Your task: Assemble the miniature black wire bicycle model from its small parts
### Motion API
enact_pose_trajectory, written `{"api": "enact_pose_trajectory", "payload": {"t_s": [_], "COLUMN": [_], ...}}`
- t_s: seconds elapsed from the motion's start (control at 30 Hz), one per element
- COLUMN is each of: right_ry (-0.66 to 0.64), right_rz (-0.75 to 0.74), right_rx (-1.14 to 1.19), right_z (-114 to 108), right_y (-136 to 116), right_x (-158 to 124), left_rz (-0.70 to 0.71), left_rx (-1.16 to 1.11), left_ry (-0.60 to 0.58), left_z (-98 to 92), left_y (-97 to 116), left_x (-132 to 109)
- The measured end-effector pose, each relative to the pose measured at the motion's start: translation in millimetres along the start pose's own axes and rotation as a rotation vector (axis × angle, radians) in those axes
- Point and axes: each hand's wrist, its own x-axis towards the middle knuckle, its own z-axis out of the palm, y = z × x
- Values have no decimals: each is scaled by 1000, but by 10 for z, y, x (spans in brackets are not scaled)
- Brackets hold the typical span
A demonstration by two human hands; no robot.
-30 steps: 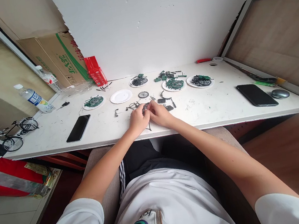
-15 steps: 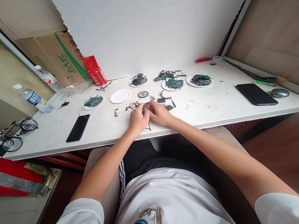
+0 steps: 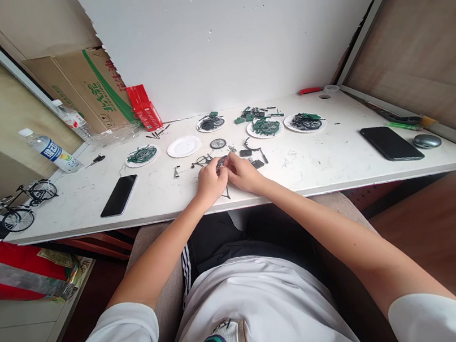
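My left hand (image 3: 212, 178) and my right hand (image 3: 243, 172) meet at the table's front middle, fingers closed together on a small dark model bicycle part (image 3: 220, 163). Fingertips cover most of that part, so its exact kind is hidden. Just beyond my hands lie a spoked model wheel (image 3: 218, 144) and a thin dark bicycle frame (image 3: 205, 160). A small dark piece (image 3: 226, 196) pokes out below my fingers. To the right of my right hand are a curved mudguard-like strip (image 3: 252, 145) and several flat dark pieces (image 3: 258, 163).
Paper plates with green and black bicycle parts (image 3: 142, 156) (image 3: 265, 127) (image 3: 305, 123) stand farther back, beside a bare plate (image 3: 184, 146). An assembled model bicycle (image 3: 29, 202) is at left. Phones (image 3: 119, 196) (image 3: 391, 143) lie on both sides; bottles (image 3: 51, 151) and a red box (image 3: 145, 109) stand behind.
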Motion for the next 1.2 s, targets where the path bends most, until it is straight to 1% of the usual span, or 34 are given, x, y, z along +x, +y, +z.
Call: {"api": "enact_pose_trajectory", "payload": {"t_s": [1.2], "right_ry": [-11], "right_rz": [2], "right_rx": [-1], "right_z": [-4], "right_y": [-8], "right_x": [-5], "left_rz": [0], "left_rx": [13], "left_ry": [4], "left_z": [-13], "left_y": [20], "left_x": [-1]}}
